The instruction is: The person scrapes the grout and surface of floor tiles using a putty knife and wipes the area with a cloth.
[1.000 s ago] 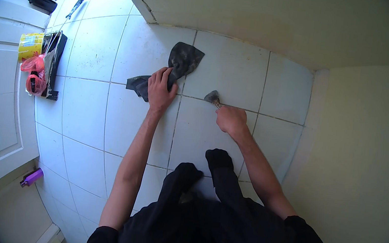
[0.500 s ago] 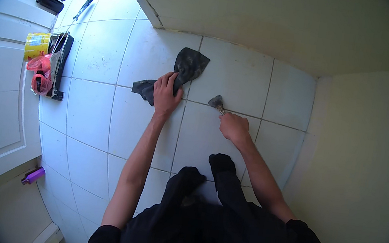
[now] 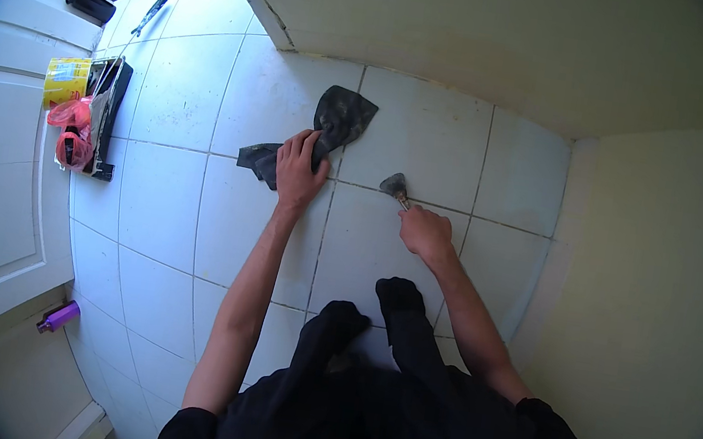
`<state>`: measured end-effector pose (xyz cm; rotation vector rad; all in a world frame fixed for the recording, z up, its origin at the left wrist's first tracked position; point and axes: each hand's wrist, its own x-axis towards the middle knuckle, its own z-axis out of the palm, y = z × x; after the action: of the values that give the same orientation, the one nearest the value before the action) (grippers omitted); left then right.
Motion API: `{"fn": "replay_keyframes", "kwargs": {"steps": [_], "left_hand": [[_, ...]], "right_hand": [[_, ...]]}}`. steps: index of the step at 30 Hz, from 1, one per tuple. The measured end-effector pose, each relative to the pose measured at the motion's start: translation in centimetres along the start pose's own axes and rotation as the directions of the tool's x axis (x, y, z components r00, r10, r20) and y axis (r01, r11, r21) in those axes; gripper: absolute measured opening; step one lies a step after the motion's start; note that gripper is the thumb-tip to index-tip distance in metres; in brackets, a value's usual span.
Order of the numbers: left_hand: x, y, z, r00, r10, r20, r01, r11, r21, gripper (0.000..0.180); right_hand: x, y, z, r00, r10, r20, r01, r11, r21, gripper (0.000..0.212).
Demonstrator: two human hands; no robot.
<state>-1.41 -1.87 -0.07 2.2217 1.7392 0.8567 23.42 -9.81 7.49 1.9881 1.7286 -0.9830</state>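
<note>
Bunched in the middle under my left hand (image 3: 301,169) is a dark grey cloth (image 3: 344,116), whose two ends spread out on the white floor tiles, one up and to the right, one to the left. My fingers are closed over its gathered part. To the right, my right hand (image 3: 427,232) grips the handle of a putty knife (image 3: 394,185). The scraper's grey, smeared blade lies at or just above the tile, close to a grout line. Most of the handle is hidden inside my fist.
A black paint tray (image 3: 119,92) with a yellow can (image 3: 67,83) and pink plastic bag (image 3: 72,114) stands by the white door (image 3: 4,135). Nearby are a black bottle (image 3: 90,5) and a purple bottle (image 3: 59,317). Walls (image 3: 521,37) bound the far and right sides. Another person works at upper left.
The putty knife and my right hand have shifted very slightly to the right. My left hand and the cloth stay in place.
</note>
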Motion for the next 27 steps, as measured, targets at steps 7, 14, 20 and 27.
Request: {"fn": "replay_keyframes", "kwargs": {"steps": [7, 14, 20, 27], "left_hand": [[0.0, 0.0, 0.1, 1.0, 0.007, -0.001, -0.007, 1.0, -0.012, 0.053], [0.1, 0.1, 0.2, 1.0, 0.012, -0.005, -0.012, 1.0, -0.007, 0.053], [0.1, 0.0, 0.0, 1.0, 0.004, -0.001, -0.004, 1.0, -0.005, 0.053], [0.0, 0.0, -0.1, 1.0, 0.011, -0.001, -0.011, 1.0, -0.013, 0.052]], "right_hand": [[0.2, 0.2, 0.3, 1.0, -0.002, 0.0, 0.002, 0.999, -0.037, 0.025], [0.2, 0.3, 0.6, 1.0, -0.008, 0.013, 0.008, 1.0, -0.022, 0.025], [0.2, -0.1, 0.3, 0.999, -0.016, 0.032, 0.017, 0.999, -0.04, 0.024], [-0.2, -0.2, -0.5, 1.0, -0.027, 0.015, 0.027, 1.0, -0.006, 0.025]]}}
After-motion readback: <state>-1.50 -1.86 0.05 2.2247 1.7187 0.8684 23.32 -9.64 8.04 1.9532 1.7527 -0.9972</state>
